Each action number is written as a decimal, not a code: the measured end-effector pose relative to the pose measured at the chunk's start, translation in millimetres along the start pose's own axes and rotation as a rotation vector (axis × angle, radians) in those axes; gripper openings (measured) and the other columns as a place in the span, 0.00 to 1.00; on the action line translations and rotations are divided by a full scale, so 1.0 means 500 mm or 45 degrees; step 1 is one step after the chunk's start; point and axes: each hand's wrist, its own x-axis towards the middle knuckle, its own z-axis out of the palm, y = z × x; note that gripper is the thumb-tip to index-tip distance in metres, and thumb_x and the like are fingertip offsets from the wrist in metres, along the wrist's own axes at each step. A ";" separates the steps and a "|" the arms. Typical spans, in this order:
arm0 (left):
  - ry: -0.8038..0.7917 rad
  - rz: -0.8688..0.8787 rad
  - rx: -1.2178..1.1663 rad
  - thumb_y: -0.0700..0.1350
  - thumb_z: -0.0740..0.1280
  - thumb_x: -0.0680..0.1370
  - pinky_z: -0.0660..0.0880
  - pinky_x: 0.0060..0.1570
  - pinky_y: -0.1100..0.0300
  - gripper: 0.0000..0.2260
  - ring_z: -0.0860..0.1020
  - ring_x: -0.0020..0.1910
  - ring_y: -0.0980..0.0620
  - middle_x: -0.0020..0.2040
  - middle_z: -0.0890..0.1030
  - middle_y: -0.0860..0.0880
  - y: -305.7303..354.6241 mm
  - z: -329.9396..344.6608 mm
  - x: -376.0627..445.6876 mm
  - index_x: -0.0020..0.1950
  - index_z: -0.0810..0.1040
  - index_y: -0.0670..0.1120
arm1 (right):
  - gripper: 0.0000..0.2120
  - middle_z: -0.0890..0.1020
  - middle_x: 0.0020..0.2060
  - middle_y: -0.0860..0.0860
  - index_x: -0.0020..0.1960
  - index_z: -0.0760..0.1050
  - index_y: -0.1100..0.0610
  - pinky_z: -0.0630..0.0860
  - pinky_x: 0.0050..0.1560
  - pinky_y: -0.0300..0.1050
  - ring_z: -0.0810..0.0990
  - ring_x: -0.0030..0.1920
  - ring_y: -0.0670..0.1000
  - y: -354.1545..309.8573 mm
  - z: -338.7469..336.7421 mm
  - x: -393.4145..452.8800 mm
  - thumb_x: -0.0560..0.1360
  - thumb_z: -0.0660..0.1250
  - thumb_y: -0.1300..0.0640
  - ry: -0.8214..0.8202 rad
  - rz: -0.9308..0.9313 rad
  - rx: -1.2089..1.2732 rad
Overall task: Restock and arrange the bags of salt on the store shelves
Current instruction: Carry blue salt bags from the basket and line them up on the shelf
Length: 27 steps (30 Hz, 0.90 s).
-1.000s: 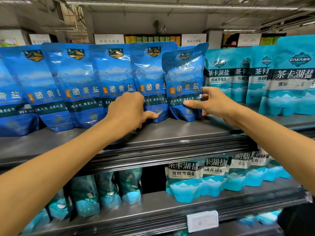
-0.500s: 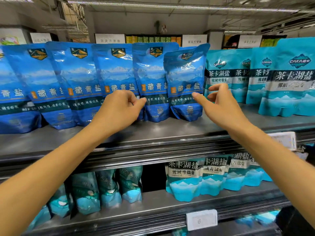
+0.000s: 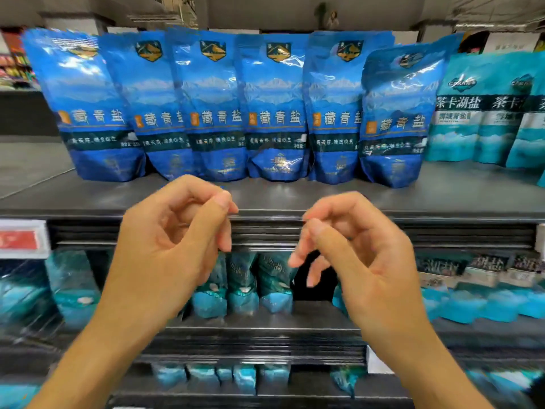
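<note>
1. Blue salt bags (image 3: pixel 274 113): six upright in a row along the top shelf (image 3: pixel 295 199).
2. Left hand (image 3: pixel 174 246), right hand (image 3: pixel 359 258): before the shelf's front edge; each grip loosely curled, holding nothing.

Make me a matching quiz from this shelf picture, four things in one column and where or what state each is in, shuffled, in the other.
1. dark blue salt bags
2. teal salt bags
3. red price tag
4. left hand

A. top shelf, far right
B. shelf edge, far left
C. standing in a row, top shelf centre
D. loosely curled, holding nothing

Pairs: 1-C, 2-A, 3-B, 4-D
</note>
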 end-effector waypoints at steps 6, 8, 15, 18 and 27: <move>0.237 -0.276 -0.020 0.55 0.65 0.76 0.62 0.24 0.71 0.12 0.65 0.20 0.55 0.26 0.75 0.51 -0.086 -0.088 -0.163 0.41 0.80 0.49 | 0.07 0.81 0.31 0.54 0.43 0.79 0.54 0.76 0.29 0.44 0.81 0.32 0.52 0.096 0.088 -0.094 0.74 0.68 0.50 -0.080 0.341 0.116; 0.327 -0.398 -0.014 0.53 0.68 0.78 0.61 0.24 0.72 0.10 0.64 0.22 0.58 0.26 0.73 0.53 -0.127 -0.115 -0.222 0.40 0.80 0.49 | 0.09 0.80 0.31 0.53 0.42 0.78 0.54 0.74 0.28 0.46 0.80 0.32 0.52 0.132 0.108 -0.136 0.72 0.67 0.48 -0.121 0.451 0.120; 0.621 -0.804 0.058 0.48 0.64 0.83 0.61 0.21 0.72 0.15 0.65 0.22 0.62 0.24 0.72 0.55 -0.261 -0.195 -0.445 0.37 0.81 0.52 | 0.11 0.81 0.30 0.51 0.40 0.78 0.50 0.71 0.31 0.52 0.77 0.32 0.57 0.286 0.130 -0.337 0.80 0.68 0.61 -0.222 0.878 -0.025; 0.689 -0.984 0.085 0.45 0.60 0.86 0.61 0.22 0.71 0.19 0.65 0.22 0.62 0.25 0.73 0.53 -0.293 -0.217 -0.551 0.37 0.81 0.53 | 0.07 0.80 0.29 0.52 0.43 0.78 0.56 0.71 0.32 0.52 0.77 0.32 0.55 0.323 0.126 -0.423 0.80 0.67 0.58 -0.300 1.064 -0.068; 1.017 -1.212 0.161 0.50 0.60 0.81 0.60 0.22 0.69 0.16 0.65 0.22 0.57 0.27 0.74 0.51 -0.269 -0.231 -0.749 0.37 0.81 0.53 | 0.10 0.79 0.32 0.61 0.42 0.78 0.52 0.75 0.35 0.39 0.80 0.34 0.50 0.363 0.070 -0.568 0.81 0.66 0.62 -0.535 1.289 -0.218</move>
